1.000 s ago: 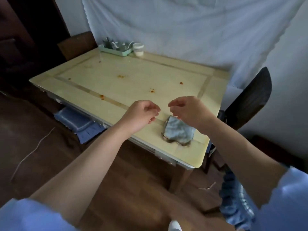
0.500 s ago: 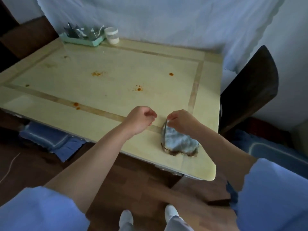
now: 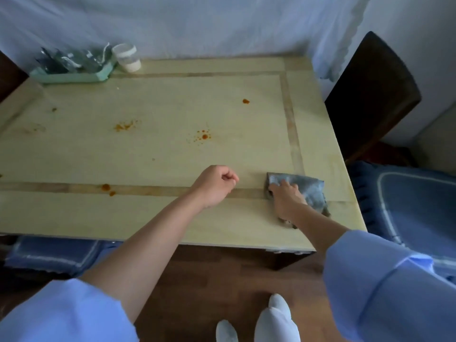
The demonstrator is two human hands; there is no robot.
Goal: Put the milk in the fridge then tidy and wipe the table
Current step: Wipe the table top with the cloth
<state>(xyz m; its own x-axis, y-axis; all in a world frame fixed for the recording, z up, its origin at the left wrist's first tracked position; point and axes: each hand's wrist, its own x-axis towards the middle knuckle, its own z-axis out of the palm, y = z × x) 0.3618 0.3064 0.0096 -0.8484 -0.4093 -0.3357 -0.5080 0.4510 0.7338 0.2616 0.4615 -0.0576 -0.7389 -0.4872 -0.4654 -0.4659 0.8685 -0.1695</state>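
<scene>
Now the cloth (image 3: 311, 191) sits on the near right corner of the table (image 3: 172, 225). The right hand (image 3: 286, 198) has dropped from pinching its top edge to grasping it with bent fingers, so wiping looks about to start, orange stains (image 3: 204, 137) still untouched. The left hand (image 3: 214, 186) is clenched on nothing, just left of the cloth, apart from it.

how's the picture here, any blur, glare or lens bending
Head view: dim, even light, no glare on the table; the wide-angle lens stretches the frame's edges; the green tray at the far left corner is blurred; the orange stains and the grey cloth under the right hand read clearly.
</scene>
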